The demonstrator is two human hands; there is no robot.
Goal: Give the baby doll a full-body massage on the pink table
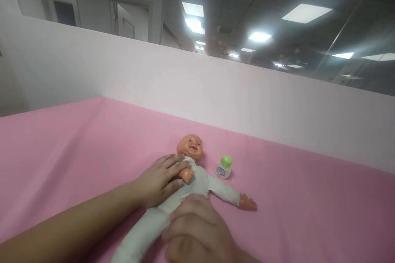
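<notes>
**Two bare hands on a doll laid across pink cloth**

Nearest the lens in the head view, the right hand (197,230) fills the bottom of the frame, blurred and partly cut off by the lower edge. Its back faces the camera and its fingers (188,207) curl down over the middle of a soft-bodied baby doll in a white cloth suit (197,181); whether they pinch the cloth or merely press on it cannot be told, since the fingertips are hidden beneath the hand.

The doll lies on its back, slantwise, its smooth, glossy orange-pink plastic head (190,146) pointing away from the camera. One cloth-sleeved arm stretches out to the right and ends in a small plastic hand. The legs run toward the bottom edge, where the right hand covers them in part and the frame cuts them off.

Coming in from the lower left on a bare forearm, the left hand (160,181) lies flat on the doll's chest and near shoulder, fingers (173,164) straight and slightly spread, gripping nothing, their tips just below the chin.

Just beside the doll's head stands a small white plastic bottle with a rounded green cap (224,167), upright, its label too small to read.

All of it rests on a bench covered in smooth matte pink cloth (77,144), bounded behind by a plain pale partition (216,90).
</notes>
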